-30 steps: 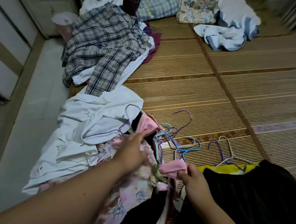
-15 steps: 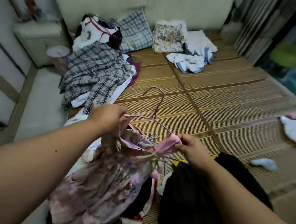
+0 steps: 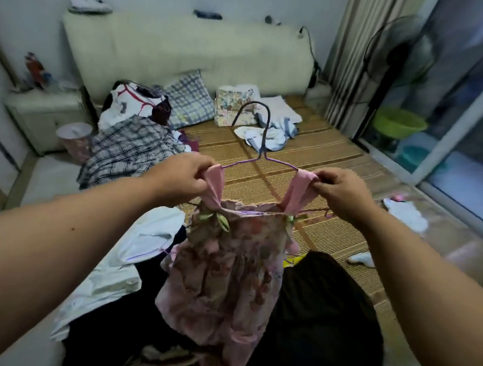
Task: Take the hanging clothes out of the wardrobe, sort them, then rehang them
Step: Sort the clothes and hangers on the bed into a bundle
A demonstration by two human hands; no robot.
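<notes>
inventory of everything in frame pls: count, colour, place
mat: 1, tan, covers the bed
floral dress: 1, pink, held up at centre
hanger: 1, purple wire, inside the dress straps
plaid shirt: 1, grey-white, left on the mat
checked pillow: 1, blue-white, far end of the mat
clothes heap: 1, white-blue, far centre
black garment: 1, black, bottom right
white garment: 1, white, lower left
fan: 1, black, far right
basin: 1, green, far right
left hand: fingers pinch one strap
right hand: fingers pinch the other strap
</notes>
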